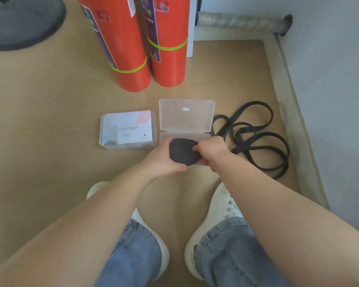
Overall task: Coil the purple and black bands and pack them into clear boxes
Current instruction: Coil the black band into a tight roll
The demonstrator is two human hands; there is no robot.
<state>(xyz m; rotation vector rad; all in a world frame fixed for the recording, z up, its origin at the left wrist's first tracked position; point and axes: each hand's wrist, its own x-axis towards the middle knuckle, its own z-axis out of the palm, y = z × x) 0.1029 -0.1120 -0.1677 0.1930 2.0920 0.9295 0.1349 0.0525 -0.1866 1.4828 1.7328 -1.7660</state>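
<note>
A tightly coiled black band (182,151) sits between both hands, just above the tray of an open clear box (186,118) on the wooden floor. My left hand (164,160) cups the coil from the left and below. My right hand (210,150) grips its right side with curled fingers. The box's lid lies flat open behind the tray. A second clear box (127,129), closed and with a white label on its lid, lies to the left. Loose black bands (255,133) sprawl on the floor at the right. No purple band shows.
Two upright orange rolls (133,59) with green elastic rings stand behind the boxes. A dark round base (23,23) sits at the top left. A grey wall and skirting (294,112) run along the right. My white shoes (222,206) and jeans fill the bottom.
</note>
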